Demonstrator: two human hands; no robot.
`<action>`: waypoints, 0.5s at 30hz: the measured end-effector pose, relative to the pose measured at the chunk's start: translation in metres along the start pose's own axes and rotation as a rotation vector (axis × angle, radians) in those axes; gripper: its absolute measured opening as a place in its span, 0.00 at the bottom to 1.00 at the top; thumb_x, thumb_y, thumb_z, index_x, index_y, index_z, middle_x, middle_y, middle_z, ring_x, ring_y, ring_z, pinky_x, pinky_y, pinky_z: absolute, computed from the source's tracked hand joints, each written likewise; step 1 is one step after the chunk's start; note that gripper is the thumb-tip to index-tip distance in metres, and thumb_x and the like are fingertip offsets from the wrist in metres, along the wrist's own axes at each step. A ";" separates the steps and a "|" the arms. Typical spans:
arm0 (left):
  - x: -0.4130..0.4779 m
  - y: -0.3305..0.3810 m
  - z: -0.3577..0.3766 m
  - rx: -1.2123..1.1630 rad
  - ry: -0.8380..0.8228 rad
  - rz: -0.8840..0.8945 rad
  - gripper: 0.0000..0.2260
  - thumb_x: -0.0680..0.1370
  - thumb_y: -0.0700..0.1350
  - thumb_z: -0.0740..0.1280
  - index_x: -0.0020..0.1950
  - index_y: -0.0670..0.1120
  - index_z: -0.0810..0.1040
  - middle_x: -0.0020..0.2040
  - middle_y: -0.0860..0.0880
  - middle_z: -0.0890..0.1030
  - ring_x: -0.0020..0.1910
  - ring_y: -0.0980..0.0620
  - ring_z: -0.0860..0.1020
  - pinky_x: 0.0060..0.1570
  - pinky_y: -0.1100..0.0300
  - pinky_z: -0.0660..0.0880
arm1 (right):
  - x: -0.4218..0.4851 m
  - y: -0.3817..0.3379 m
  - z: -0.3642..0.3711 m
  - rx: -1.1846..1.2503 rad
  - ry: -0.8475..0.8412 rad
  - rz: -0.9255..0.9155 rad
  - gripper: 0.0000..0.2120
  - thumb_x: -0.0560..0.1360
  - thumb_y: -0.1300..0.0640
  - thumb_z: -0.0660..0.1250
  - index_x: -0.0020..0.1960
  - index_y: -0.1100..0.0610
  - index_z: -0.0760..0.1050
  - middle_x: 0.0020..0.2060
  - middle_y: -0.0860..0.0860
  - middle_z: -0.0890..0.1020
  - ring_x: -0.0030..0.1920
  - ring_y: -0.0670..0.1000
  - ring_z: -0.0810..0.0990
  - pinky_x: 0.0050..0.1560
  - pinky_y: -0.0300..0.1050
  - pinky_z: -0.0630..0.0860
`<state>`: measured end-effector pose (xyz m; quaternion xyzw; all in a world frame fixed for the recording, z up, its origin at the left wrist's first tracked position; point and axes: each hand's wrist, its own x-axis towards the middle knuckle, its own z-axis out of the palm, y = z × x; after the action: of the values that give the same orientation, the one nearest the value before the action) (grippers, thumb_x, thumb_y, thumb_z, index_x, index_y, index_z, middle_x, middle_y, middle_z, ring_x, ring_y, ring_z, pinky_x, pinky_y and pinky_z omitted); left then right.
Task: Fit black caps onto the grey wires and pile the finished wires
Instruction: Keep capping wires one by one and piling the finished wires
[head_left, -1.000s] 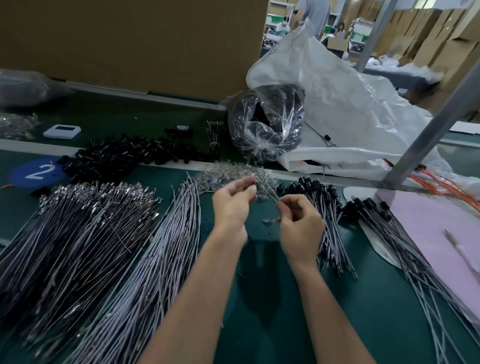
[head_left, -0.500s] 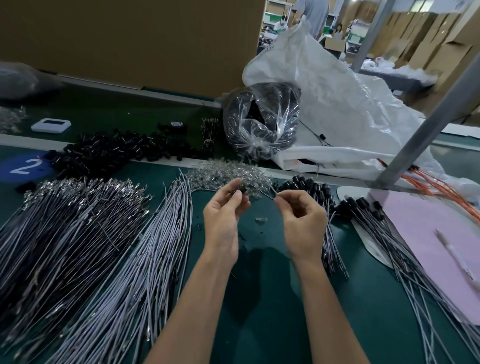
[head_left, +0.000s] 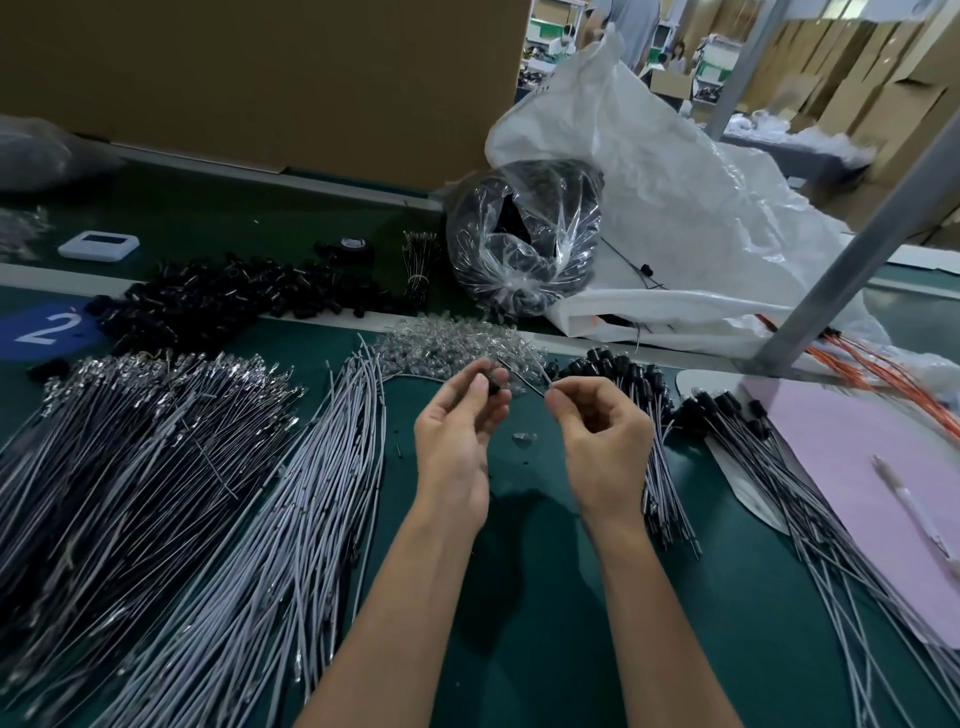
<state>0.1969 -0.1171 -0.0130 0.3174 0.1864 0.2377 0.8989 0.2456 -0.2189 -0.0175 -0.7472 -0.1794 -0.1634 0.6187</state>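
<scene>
Over the tabletop (head_left: 519, 623), the left hand (head_left: 457, 441) has brought a cap (head_left: 492, 387), pinched in its fingertips, up beside the wire (head_left: 522, 376) pinched by the right hand (head_left: 608, 441); fitting looks imminent.

A big white number "2" stands on a round blue sticker (head_left: 44, 328). The sticker lies on the green table (head_left: 545, 597), at the far left side. No other words or numbers can be read; everything else is too small or blurry.
</scene>
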 end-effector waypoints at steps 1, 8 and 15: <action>0.001 0.001 -0.001 -0.044 0.026 0.003 0.07 0.80 0.35 0.62 0.53 0.41 0.80 0.43 0.47 0.84 0.40 0.54 0.82 0.44 0.65 0.80 | 0.001 0.000 -0.001 0.012 -0.003 0.008 0.11 0.73 0.63 0.74 0.40 0.47 0.80 0.34 0.42 0.83 0.35 0.42 0.79 0.38 0.33 0.74; 0.001 0.006 -0.002 -0.175 0.094 0.044 0.06 0.80 0.36 0.64 0.52 0.41 0.80 0.47 0.44 0.83 0.43 0.52 0.83 0.46 0.63 0.81 | -0.001 -0.002 -0.002 0.022 -0.091 0.024 0.08 0.73 0.64 0.74 0.40 0.52 0.81 0.34 0.45 0.83 0.35 0.42 0.79 0.38 0.33 0.75; -0.001 0.004 0.001 -0.123 0.057 0.080 0.06 0.80 0.34 0.63 0.53 0.39 0.79 0.45 0.44 0.82 0.42 0.52 0.82 0.50 0.62 0.80 | -0.001 -0.005 -0.002 -0.001 -0.122 0.015 0.05 0.73 0.64 0.74 0.42 0.56 0.82 0.35 0.48 0.83 0.36 0.46 0.80 0.39 0.35 0.76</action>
<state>0.1956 -0.1154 -0.0094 0.2617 0.1841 0.2935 0.9008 0.2424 -0.2203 -0.0135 -0.7574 -0.2111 -0.1127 0.6076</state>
